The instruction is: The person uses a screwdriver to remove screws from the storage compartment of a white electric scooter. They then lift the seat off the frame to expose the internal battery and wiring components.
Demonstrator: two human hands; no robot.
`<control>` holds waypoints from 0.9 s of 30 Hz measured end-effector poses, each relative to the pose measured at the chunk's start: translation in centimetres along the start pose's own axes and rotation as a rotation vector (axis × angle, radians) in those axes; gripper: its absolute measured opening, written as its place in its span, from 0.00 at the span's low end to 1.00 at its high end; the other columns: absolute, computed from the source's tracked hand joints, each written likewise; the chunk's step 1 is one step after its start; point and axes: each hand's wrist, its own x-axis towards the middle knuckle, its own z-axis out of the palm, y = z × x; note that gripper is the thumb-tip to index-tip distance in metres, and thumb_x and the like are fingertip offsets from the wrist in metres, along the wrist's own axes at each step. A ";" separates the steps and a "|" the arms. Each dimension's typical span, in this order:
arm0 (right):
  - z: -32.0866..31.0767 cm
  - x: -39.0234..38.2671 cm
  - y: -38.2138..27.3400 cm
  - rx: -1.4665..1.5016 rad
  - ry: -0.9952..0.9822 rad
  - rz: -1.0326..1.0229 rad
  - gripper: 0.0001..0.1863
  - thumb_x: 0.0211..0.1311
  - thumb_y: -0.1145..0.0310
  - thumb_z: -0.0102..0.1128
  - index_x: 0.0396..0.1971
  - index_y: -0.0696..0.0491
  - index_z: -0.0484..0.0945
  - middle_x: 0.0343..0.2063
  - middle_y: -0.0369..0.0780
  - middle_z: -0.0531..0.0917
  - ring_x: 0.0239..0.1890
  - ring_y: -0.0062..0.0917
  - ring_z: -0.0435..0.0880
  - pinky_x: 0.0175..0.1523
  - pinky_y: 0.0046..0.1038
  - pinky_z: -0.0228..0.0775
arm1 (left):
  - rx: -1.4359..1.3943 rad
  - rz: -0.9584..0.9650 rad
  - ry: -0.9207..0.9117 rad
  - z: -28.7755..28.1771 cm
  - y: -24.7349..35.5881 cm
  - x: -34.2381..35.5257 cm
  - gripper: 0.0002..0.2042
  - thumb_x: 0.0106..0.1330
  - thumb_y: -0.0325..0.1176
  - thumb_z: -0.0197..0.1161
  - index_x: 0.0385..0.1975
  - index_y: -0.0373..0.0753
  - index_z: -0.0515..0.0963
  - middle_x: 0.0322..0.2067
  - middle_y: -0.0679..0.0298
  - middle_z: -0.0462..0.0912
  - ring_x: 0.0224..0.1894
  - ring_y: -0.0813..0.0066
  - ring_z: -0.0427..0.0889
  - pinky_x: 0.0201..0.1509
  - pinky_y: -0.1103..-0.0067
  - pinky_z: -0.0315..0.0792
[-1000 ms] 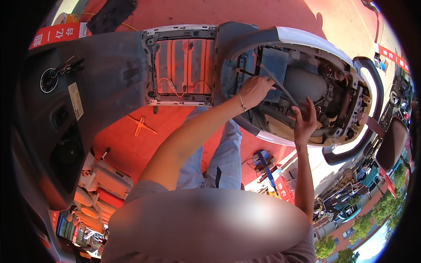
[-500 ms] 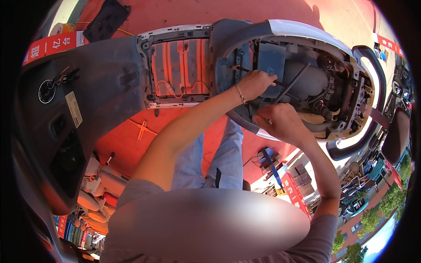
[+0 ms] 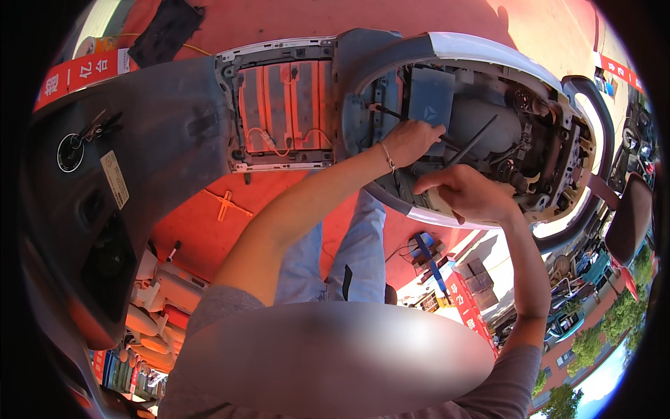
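My left hand is closed on a thin dark bar inside the open rounded compartment of a vehicle body, over a dark flat panel. Below and right of it, my right hand is loosely bent with index finger and thumb apart; I see nothing held in it. Just above that hand, a slanted dark rod crosses a grey rounded housing; its lower end is hidden by the hand. A bracelet sits on my left wrist.
Orange-striped packs fill the adjoining bay. A dark moulded panel with keys extends left. An orange cross-shaped object lies on the red ground near my jeans-clad legs. Tools, boxes and vehicles stand around the edges.
Compared with one second ago, my right hand has swung down and left off the slanted rod, its elbow moving outward. My left hand stays near the same spot, gripping the bar.
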 end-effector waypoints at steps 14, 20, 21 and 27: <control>1.1 -1.8 4.3 -0.385 -0.007 0.011 0.19 0.47 0.82 0.41 0.42 0.59 0.74 0.32 0.50 0.79 0.24 0.38 0.79 0.31 0.33 0.70 | -0.027 -0.053 0.085 -0.7 -0.3 0.3 0.06 0.61 0.32 0.51 0.32 0.36 0.67 0.20 0.50 0.75 0.27 0.51 0.77 0.28 0.65 0.71; -4.3 1.6 4.0 0.148 0.692 0.040 0.18 0.51 0.83 0.40 0.43 0.60 0.73 0.31 0.44 0.80 0.14 0.21 0.75 0.24 0.22 0.67 | -0.008 -0.022 0.017 -0.8 0.7 -0.4 0.06 0.61 0.30 0.51 0.33 0.35 0.65 0.21 0.50 0.76 0.29 0.50 0.77 0.29 0.65 0.70; -3.4 2.5 1.6 0.290 0.596 -0.071 0.18 0.52 0.82 0.40 0.43 0.60 0.73 0.30 0.43 0.80 0.14 0.19 0.74 0.24 0.21 0.66 | -0.014 -0.050 -0.001 -0.5 0.9 -0.5 0.05 0.60 0.28 0.51 0.33 0.35 0.64 0.22 0.50 0.76 0.30 0.50 0.76 0.30 0.65 0.70; 0.2 -1.4 4.3 -0.484 0.084 0.068 0.19 0.46 0.83 0.42 0.39 0.60 0.75 0.26 0.50 0.79 0.17 0.33 0.78 0.27 0.26 0.70 | -0.089 -0.106 0.022 -1.7 1.0 -1.2 0.06 0.60 0.30 0.50 0.32 0.36 0.67 0.22 0.51 0.76 0.29 0.51 0.77 0.29 0.65 0.71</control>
